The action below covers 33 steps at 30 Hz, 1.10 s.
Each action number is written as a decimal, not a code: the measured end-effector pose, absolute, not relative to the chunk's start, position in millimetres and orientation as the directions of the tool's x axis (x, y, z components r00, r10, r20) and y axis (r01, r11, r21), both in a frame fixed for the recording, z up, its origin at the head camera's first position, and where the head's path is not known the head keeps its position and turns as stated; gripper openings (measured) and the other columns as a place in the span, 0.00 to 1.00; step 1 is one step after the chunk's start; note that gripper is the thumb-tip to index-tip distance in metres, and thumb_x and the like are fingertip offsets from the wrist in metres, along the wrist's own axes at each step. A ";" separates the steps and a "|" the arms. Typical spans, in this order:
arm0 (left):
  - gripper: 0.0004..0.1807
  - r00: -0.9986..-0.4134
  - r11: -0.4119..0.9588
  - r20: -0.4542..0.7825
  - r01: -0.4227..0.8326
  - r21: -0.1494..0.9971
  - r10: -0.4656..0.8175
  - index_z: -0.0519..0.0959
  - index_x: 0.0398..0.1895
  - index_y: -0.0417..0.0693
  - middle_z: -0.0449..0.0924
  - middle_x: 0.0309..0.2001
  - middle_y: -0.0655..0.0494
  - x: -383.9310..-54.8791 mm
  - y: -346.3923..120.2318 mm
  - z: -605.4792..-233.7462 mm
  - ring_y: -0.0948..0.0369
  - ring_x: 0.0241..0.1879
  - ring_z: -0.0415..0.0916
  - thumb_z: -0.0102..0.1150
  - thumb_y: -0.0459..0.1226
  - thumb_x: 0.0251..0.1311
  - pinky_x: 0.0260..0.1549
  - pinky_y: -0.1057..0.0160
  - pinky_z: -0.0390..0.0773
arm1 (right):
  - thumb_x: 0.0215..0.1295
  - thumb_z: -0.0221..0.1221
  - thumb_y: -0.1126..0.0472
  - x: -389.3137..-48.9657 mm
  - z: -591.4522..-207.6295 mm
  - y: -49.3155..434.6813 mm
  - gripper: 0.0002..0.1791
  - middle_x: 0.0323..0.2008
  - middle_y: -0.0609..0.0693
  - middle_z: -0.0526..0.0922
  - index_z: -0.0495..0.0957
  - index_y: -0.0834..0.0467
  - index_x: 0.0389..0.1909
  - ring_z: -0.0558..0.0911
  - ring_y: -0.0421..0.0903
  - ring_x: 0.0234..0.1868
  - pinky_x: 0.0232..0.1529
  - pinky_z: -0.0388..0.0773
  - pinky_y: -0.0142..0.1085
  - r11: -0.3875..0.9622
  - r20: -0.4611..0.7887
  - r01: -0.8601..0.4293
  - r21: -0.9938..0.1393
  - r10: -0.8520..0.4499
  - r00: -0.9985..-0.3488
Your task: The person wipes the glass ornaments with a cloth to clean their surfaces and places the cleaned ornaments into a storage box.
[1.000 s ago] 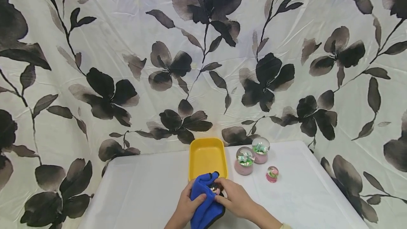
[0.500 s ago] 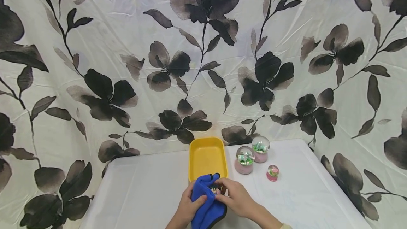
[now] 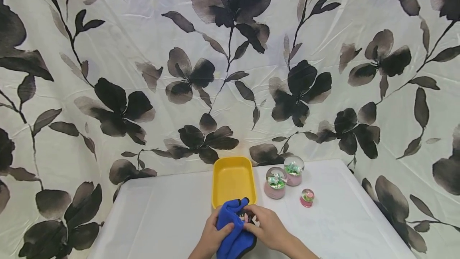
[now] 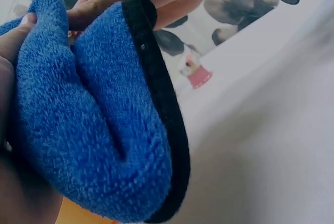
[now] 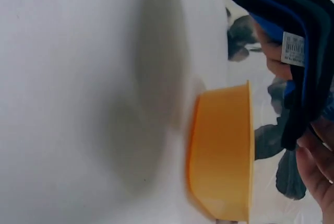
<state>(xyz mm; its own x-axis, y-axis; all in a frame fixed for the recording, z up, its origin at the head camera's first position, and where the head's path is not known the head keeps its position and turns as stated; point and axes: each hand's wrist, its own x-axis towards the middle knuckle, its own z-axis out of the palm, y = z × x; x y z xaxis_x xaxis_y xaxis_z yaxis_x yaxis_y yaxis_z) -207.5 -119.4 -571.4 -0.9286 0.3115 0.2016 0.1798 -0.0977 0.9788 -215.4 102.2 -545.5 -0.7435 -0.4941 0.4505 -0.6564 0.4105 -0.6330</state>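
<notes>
My left hand [image 3: 209, 234] grips a blue terry cloth [image 3: 227, 241] with black edging, thumb pressed on its folds. Against the cloth sits a small shiny object [image 3: 244, 216] with dark, gold and pink parts, mostly covered, so I cannot tell its kind. The fingers and thumb of my right hand [image 3: 268, 227] pinch it from the right. In the left wrist view the blue cloth [image 4: 94, 109] fills the near side and hides most of the object. A white label [image 5: 293, 49] shows on the cloth's edge in the right wrist view.
Just beyond the hands stands a yellow plastic tray [image 3: 233, 177]. To its right are two snow globes with pink bases, one nearer [image 3: 275, 185] and one farther back [image 3: 294, 171]. A smaller snow globe [image 3: 307, 198] stands farther right. Behind the white table [image 3: 161, 211] hangs a floral cloth [image 3: 230, 91].
The hands stay nearly in place before the tray. My right fingers shift slightly on the small object, and the cloth's folds move a little.
</notes>
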 end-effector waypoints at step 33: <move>0.26 -0.901 -0.196 0.236 0.174 0.965 0.363 0.65 0.67 0.37 0.73 0.59 0.42 -204.3 -123.8 -567.0 0.52 0.56 0.74 0.55 0.29 0.66 0.52 0.57 0.75 | 0.54 0.71 0.60 -214.3 -550.1 102.4 0.26 0.42 0.47 0.83 0.78 0.56 0.54 0.80 0.40 0.33 0.23 0.77 0.32 0.215 0.623 -0.752 -0.623 -0.445 -0.643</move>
<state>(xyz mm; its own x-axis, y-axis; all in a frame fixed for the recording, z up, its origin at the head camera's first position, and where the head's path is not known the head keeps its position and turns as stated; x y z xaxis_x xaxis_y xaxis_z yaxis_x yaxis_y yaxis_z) -204.3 -123.8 -567.0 -0.9012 0.3635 0.2362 0.1741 -0.1955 0.9651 -214.3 102.4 -550.1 -0.6430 -0.4450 0.6233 -0.7524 0.2150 -0.6227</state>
